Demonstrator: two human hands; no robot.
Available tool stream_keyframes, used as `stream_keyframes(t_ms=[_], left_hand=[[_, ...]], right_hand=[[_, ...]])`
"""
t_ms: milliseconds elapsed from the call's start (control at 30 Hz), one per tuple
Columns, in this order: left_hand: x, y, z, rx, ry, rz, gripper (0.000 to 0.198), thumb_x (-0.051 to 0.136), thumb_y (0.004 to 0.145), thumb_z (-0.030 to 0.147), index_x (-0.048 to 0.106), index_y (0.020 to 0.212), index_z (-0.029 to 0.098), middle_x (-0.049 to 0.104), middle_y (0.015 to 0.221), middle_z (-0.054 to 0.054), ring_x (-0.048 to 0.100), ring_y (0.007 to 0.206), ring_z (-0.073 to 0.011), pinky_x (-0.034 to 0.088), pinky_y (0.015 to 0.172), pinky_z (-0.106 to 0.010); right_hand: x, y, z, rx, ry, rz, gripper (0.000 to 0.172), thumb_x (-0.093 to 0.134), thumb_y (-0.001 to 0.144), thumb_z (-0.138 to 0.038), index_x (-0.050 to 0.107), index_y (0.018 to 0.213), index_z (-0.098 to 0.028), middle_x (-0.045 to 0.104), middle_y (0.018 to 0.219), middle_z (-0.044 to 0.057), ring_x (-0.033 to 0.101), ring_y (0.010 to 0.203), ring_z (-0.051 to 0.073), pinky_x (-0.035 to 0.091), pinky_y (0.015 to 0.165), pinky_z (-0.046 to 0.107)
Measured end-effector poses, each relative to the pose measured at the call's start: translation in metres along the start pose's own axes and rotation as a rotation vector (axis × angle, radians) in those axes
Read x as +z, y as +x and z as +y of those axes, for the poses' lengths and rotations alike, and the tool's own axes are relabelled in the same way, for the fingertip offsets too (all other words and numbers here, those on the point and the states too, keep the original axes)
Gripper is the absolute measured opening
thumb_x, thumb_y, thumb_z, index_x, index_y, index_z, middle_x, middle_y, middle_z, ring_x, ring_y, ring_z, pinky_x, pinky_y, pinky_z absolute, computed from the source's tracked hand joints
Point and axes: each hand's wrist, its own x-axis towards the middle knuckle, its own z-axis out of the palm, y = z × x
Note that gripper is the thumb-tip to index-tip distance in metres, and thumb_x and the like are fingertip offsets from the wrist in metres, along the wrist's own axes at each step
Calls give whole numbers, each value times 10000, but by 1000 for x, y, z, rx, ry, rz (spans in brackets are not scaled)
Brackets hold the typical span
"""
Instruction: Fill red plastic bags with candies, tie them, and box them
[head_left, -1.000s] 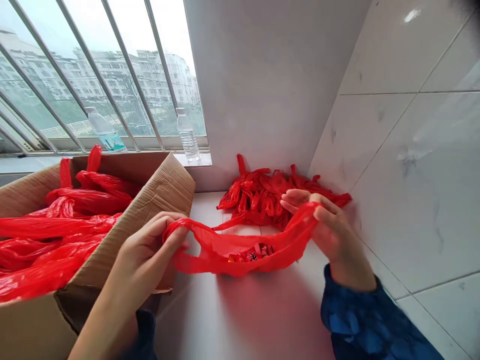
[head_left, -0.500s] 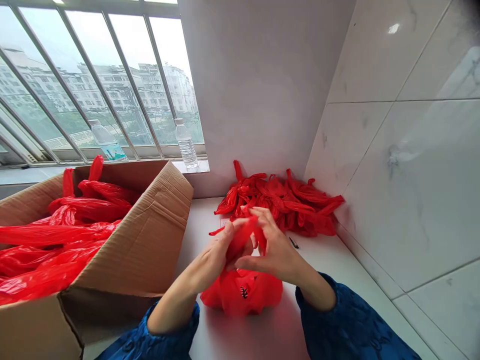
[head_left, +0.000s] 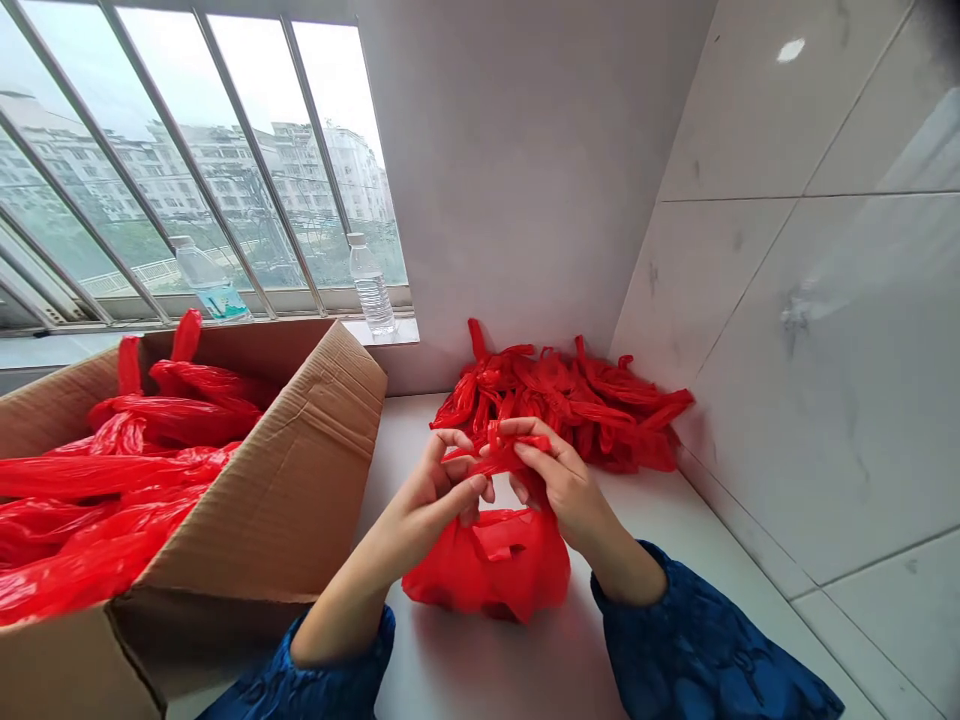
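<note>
A red plastic bag [head_left: 487, 565] sits on the white tabletop, rounded out by contents I cannot see. Its gathered handles rise into both hands above it. My left hand [head_left: 442, 490] pinches a strip of the handles between thumb and fingers. Opposite it, my right hand [head_left: 551, 475] has thumb and forefinger closed on the twisted handle end. The strips cross between the hands; whether they form a knot I cannot tell. Just behind my fingers lies a pile of red plastic bags [head_left: 577, 405].
At left stands an open cardboard box [head_left: 300, 480] filled with red plastic bags [head_left: 112, 480]. Two clear bottles, one labelled [head_left: 214, 285] and one ribbed [head_left: 371, 290], stand on the sill by the barred window. A tiled wall [head_left: 825, 350] bounds the right side.
My hands have drawn slightly apart, and the handles now cross as a twisted strip between my fingertips. The dark print on the bag's front no longer shows.
</note>
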Motion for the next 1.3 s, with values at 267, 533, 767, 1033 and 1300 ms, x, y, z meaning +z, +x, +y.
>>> stream_keyframes(t_ms=[267,533,767,1033,1300], left_hand=[[-4,6,-4,-49,-166,88,274,634,945,463,523,1025,225,561,752,51,473,600,-69,389,594,-188],[-8,2,-7,94,272,17,253,725,898,313,628,1097,190,680,997,-41,634,901,-164,505,781,-259],[-2,-6,6,115,293,81,295,637,960,355,711,1204,208,742,1006,-54,658,928,-175,514,801,-244],[-14,8,-7,118,-265,430,266,857,768,331,814,970,164,789,935,-62,702,813,-128,564,749,-168],[-27,35,-24,97,-628,761,134,818,762,84,786,890,107,783,864,-84,726,756,-129,605,759,-209]], right_hand=[[-10,-7,-17,-123,-295,-260,162,641,951,-380,731,976,-248,651,1078,45,572,768,141,468,662,276],[-5,-13,-21,-254,-451,-160,18,677,915,-245,666,926,-237,640,1001,34,615,853,169,508,716,293],[-3,-16,-20,-574,-700,-101,149,668,898,-113,694,928,-257,627,1003,33,651,938,180,553,804,325],[-19,-26,-39,-679,-818,-243,184,691,872,-46,712,892,-227,697,956,41,652,890,179,554,768,330],[-51,-47,-71,-370,-792,-436,96,761,869,-121,733,823,-201,746,854,36,690,800,151,561,690,255]])
